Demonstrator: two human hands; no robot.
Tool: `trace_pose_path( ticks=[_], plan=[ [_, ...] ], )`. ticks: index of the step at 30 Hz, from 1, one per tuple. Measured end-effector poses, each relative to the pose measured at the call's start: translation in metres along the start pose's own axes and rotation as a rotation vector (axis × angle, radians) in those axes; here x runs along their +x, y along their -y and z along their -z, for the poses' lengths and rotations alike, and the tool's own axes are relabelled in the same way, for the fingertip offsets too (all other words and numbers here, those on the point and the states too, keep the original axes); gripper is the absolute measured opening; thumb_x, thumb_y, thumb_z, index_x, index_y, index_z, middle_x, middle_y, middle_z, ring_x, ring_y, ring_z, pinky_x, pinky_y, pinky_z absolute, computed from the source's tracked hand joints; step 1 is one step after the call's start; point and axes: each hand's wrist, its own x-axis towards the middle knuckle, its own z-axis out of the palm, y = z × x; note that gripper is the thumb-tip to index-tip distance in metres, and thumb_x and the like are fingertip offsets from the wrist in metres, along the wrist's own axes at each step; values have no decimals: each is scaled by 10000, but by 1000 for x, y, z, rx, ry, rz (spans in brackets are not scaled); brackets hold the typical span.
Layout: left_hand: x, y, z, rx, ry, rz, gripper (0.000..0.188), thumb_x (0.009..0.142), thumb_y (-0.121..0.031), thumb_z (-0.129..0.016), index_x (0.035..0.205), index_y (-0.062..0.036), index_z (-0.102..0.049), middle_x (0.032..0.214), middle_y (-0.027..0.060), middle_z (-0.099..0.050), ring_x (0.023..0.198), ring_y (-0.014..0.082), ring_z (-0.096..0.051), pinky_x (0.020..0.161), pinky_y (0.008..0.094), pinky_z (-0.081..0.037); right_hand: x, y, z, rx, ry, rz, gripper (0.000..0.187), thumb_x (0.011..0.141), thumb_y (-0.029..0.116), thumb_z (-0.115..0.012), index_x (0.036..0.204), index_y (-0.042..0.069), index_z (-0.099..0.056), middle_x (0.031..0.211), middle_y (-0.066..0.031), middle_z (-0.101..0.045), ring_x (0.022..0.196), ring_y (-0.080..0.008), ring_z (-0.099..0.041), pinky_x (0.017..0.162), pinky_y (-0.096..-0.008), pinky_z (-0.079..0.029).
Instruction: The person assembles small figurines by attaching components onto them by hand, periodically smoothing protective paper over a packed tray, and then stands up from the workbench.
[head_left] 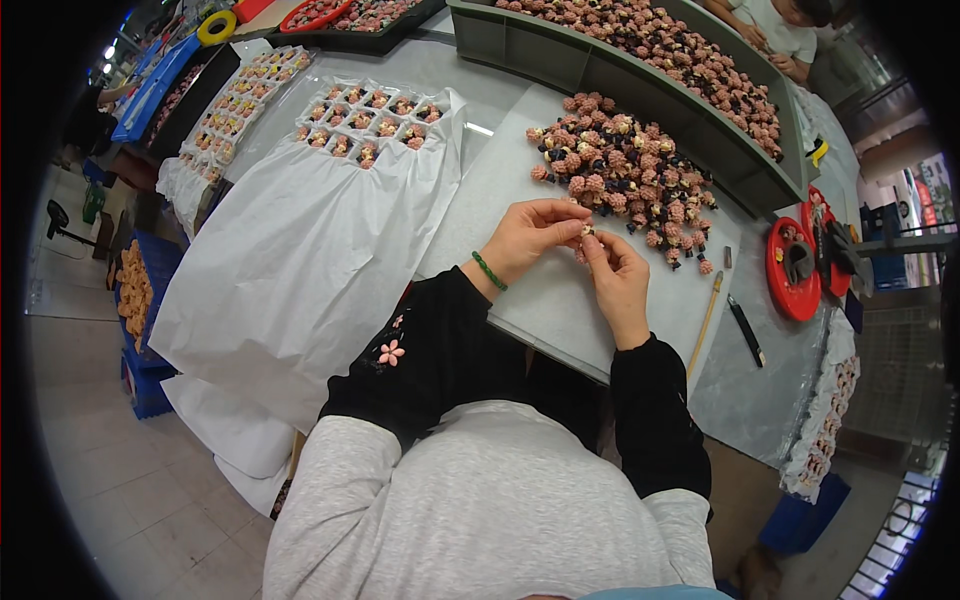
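Observation:
Both my hands meet over a white board [490,215], fingers pinched on one small pink figurine [588,231] with a cream spot. A green beaded bracelet circles the wrist of my left hand [530,240], whose thumb and forefinger grip the piece from the left. From the right, my right hand [617,280] holds it with thumb and fingertips. Just beyond my fingers spreads a loose pile of pink and dark figurines [630,170]. Left of the board, a white compartment tray [370,118] holds similar pieces, with a thin white sheet [290,240] draping from it toward me.
A long grey-green bin [640,95] full of figurines borders the pile. At right lie a thin brush [705,325], a black-handled tool [746,330] and a red dish [792,270]. Another filled tray [245,95] stands far left. A person [775,30] sits beyond the bin.

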Motion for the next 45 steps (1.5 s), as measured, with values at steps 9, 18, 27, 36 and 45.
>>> trace_pose_path(
  ticks=[9, 18, 27, 36, 45],
  plan=[
    [-1, -5, -3, -104, 104, -39, 253, 844, -12, -513, 1090, 43, -534, 1101, 150, -564, 999, 202, -552, 858, 321, -463, -5, 9, -3, -283, -141, 289, 196, 791, 84, -635, 963, -2, -598, 568, 35, -473, 486, -21, -381, 425, -184, -299],
    [0, -6, -2, -56, 80, -31, 304, 815, 10, -538, 1117, 39, -522, 1129, 151, -552, 1026, 194, -539, 899, 308, -434, -5, 11, -7, -381, -181, 350, 183, 764, 72, -643, 933, 37, -581, 514, 7, -418, 437, -51, -363, 392, -215, -298],
    [2, -13, -6, -333, -97, 88, 274, 865, -95, -511, 1121, 2, -501, 896, 55, -563, 780, 115, -536, 696, 242, -445, 3, 2, -1, -24, -129, 210, 149, 856, 121, -562, 946, 18, -501, 691, -2, -523, 548, -54, -475, 463, -175, -366],
    [1, 0, -7, 99, -8, 115, 209, 883, -166, -522, 1031, -19, -521, 783, -25, -512, 618, 25, -438, 500, 156, -333, 4, 8, 2, 311, 89, -26, 165, 914, 149, -452, 1016, 20, -475, 828, -41, -538, 667, -102, -537, 535, -203, -429],
    [2, -1, -5, 93, -15, -2, 170, 830, -78, -566, 986, -28, -522, 822, -16, -529, 651, 33, -441, 585, 163, -361, 0, 2, -3, 36, 29, 159, 241, 852, 21, -519, 1083, -10, -454, 968, -79, -549, 809, -112, -550, 655, -204, -447]
  ],
)
